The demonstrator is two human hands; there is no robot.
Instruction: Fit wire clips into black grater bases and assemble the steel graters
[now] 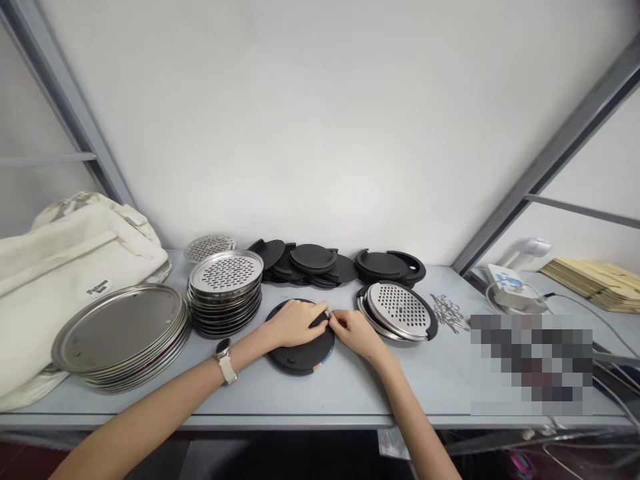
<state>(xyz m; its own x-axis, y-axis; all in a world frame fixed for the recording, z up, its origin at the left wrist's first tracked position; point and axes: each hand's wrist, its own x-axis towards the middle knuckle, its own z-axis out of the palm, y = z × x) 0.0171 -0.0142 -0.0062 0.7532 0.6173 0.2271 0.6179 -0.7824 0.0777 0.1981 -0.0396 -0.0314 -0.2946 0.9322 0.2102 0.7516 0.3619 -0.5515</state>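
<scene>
A black round plastic base (300,357) lies flat on the table in front of me. My left hand (297,323) rests over its top, fingers bent and thumb near its right edge. At that edge my right hand (353,328) is closed in a pinch. A small metal piece (327,313) glints between the fingertips of both hands; its shape is mostly covered. Just right of my right hand are round grater plates (400,310) with black rims, stacked. Farther right is a heap of small bent metal wire pieces (450,313).
Large round metal trays (120,327) are stacked at the left, beside a cream cloth bag (75,267). Grater discs (227,273) form a taller stack behind my left arm. Black plastic parts (313,259) line the wall. Wooden boards (595,283) and a white device (515,290) stand right.
</scene>
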